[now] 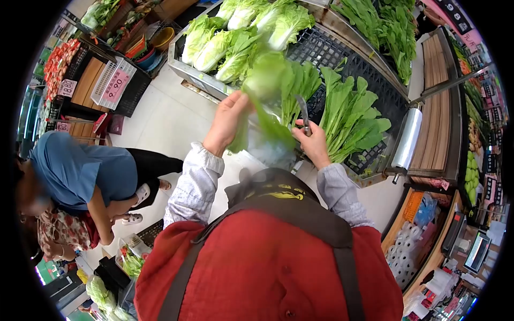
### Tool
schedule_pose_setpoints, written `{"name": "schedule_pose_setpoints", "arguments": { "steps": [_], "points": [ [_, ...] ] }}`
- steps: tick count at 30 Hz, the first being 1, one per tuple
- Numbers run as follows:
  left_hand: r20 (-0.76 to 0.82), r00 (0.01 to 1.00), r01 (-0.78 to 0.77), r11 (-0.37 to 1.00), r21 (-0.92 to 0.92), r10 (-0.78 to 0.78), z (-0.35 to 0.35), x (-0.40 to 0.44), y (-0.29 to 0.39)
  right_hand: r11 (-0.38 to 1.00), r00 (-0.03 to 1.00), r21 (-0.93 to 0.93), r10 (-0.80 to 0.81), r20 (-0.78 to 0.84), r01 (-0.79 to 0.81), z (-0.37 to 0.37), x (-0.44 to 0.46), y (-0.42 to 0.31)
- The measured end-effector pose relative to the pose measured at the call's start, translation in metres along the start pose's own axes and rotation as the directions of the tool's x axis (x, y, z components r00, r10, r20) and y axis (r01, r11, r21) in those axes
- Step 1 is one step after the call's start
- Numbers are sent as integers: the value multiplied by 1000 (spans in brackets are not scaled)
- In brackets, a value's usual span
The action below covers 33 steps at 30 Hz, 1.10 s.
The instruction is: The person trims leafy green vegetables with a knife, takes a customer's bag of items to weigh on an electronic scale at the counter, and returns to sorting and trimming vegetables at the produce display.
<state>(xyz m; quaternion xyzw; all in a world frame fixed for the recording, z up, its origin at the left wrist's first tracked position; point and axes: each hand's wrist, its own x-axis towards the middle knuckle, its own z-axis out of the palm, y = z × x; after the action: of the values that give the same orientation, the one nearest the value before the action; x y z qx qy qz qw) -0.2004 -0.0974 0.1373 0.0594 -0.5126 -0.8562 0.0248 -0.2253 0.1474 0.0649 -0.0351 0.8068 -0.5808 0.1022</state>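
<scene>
My left hand [229,122] pinches a green leaf [263,119], which is smeared by motion and hangs down in front of my apron [273,190]. In my right hand [313,143] is a small knife [303,109] with a curved blade pointing up and away from me. Just beyond the knife, a bunch of leafy greens [300,83] lies on the display, and a larger bunch of greens [353,115] rests to its right. A clear plastic bag [273,152] appears below the leaf, partly hidden and blurred.
Several napa cabbages [249,35] fill the left of the display stand, beside black crate grating [321,45]. More greens [383,32] lie at the back right. A roll of plastic film [407,140] is mounted on the right corner. A person in blue [88,168] is at the left.
</scene>
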Motion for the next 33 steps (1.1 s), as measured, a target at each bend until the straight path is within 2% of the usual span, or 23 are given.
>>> {"name": "schedule_pose_setpoints", "arguments": {
  "steps": [2, 4, 5, 6, 8, 10, 11, 12, 13, 15, 17, 19, 21, 22, 24, 25, 26, 27, 28, 29, 30, 32, 33],
  "points": [
    [28, 1000, 10, 999, 51, -11, 1, -4, -6, 991, 991, 84, 98, 90, -106, -2, -8, -18],
    [78, 994, -97, 936, 338, 74, 13, -11, -6, 965, 969, 159, 179, 173, -207, -5, -12, -40],
    [253, 934, -350, 802, 485, 254, 11, -9, -14, 900, 931, 292, 245, 272, -322, -4, -13, -50],
    [260, 933, -349, 803, 483, 249, 19, -12, -12, 803, 881, 406, 288, 376, -436, -4, -16, -60],
    [516, 773, -632, 381, 675, 369, 42, -27, -6, 761, 848, 420, 319, 423, -495, -5, -20, -72],
    [624, 685, -724, 257, 640, 376, 54, -33, -13, 608, 782, 519, 313, 539, -601, -9, -20, -73],
    [626, 685, -725, 260, 638, 374, 59, -37, -16, 615, 712, 461, 248, 657, -640, -19, -16, -66],
    [691, 628, -770, 154, 620, 359, 62, -41, -19, 613, 712, 462, 250, 656, -641, -15, -16, -58],
    [750, 569, -805, 45, 591, 336, 63, -44, -21, 720, 821, 514, 136, 555, -466, -7, -16, -51],
    [741, 584, -786, 2, 619, 331, 63, -49, -25, 621, 867, 652, 95, 489, -435, -9, -19, -50],
    [716, 587, -751, -78, 656, 378, 63, -50, -30, 638, 881, 633, 167, 443, -440, -10, -19, -50],
    [626, 626, -694, -34, 719, 465, 64, -54, -38, 654, 888, 611, 236, 395, -446, -14, -20, -54],
    [478, 636, -612, 18, 791, 606, 67, -58, -44, 663, 912, 647, 143, 385, -377, -18, -23, -61],
    [476, 638, -609, 18, 793, 606, 68, -61, -50, 663, 910, 646, 143, 389, -379, -18, -23, -58],
    [162, 791, -355, 227, 907, 590, 68, -68, -63, 696, 936, 627, 234, 264, -351, -16, -23, -52],
    [123, 871, -280, 275, 920, 475, 69, -71, -61, 695, 934, 626, 234, 268, -354, -16, -22, -52],
    [119, 872, -276, 275, 921, 475, 68, -70, -67, 668, 931, 651, 211, 299, -360, -17, -23, -52],
    [-83, 966, -121, 707, 697, 246, 65, -69, -81, 642, 925, 672, 187, 329, -369, -18, -24, -54],
    [-161, 985, 107, 946, 306, -59, 61, -66, -96, 643, 923, 668, 190, 336, -375, -18, -24, -57],
    [-90, 974, 220, 959, 177, -207, 51, -65, -108, 645, 918, 660, 198, 344, -386, -17, -25, -60],
    [-99, 973, 222, 960, 173, -207, 56, -65, -101, 646, 913, 652, 206, 353, -397, -16, -25, -61],
    [-37, 952, 296, 945, -137, -303, 71, -66, -82, 666, 915, 636, 203, 348, -390, -13, -22, -47],
    [11, 945, 324, 927, -186, -328, 68, -64, -82, 687, 922, 624, 197, 333, -373, -13, -20, -45]
  ]
}}
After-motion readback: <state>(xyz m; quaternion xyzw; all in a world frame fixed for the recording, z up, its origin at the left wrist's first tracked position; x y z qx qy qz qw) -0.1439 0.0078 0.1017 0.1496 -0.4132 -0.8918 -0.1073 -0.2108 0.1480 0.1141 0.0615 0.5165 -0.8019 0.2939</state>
